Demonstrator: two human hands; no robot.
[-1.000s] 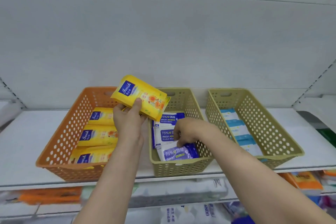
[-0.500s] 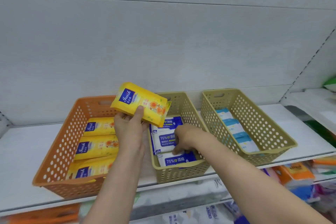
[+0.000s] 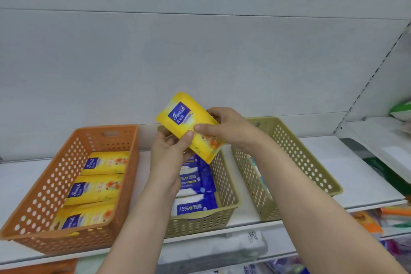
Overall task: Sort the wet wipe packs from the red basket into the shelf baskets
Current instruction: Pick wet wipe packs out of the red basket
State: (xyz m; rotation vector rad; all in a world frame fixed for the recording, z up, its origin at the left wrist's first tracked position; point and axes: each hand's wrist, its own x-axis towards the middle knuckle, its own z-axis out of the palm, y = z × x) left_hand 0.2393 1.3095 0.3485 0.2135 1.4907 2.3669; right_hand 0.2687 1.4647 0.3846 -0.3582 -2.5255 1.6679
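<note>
Both hands pinch one yellow wipe pack [image 3: 190,125] above the middle olive basket [image 3: 224,211]: left grip [image 3: 171,153] low, right grip [image 3: 224,125] on top. Orange basket [image 3: 44,202] already holds three yellow ones, so I'd guess we're well along. Red basket isn't visible.

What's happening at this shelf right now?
A person is sorting wet wipe packs. Both the left hand and the right hand hold one yellow pack in the air above the middle basket, which holds blue-and-white packs. The orange basket on the left already holds three matching yellow packs, so this one probably belongs there. The right basket holds light-blue packs, mostly hidden.
</note>
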